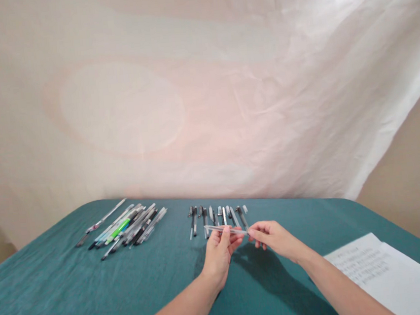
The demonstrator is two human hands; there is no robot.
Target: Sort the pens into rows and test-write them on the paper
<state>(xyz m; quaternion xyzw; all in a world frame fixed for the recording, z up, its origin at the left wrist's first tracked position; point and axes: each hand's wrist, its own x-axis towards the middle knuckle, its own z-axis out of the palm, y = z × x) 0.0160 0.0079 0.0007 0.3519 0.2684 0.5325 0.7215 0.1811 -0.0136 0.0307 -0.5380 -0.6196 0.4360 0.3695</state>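
Note:
My left hand (218, 255) is closed around a clear pen (217, 228), which lies nearly level across the fingers and points left. At the pen's right end my right hand (272, 238) is closed, thumb and fingertips pinching it; whether a separate small part sits in that pinch I cannot tell. Just behind both hands, a row of pen parts (194, 222) lies on the cloth, with dark and clear barrels, caps and thin refills side by side. My fingers hide the near ends of some of them.
A pile of mixed pens (138, 226), one bright green, lies to the left on the dark green tablecloth (78, 294). Sheets of paper (400, 278), one bearing handwriting, rest at the right. Behind the table hangs a pale cloth (205, 103).

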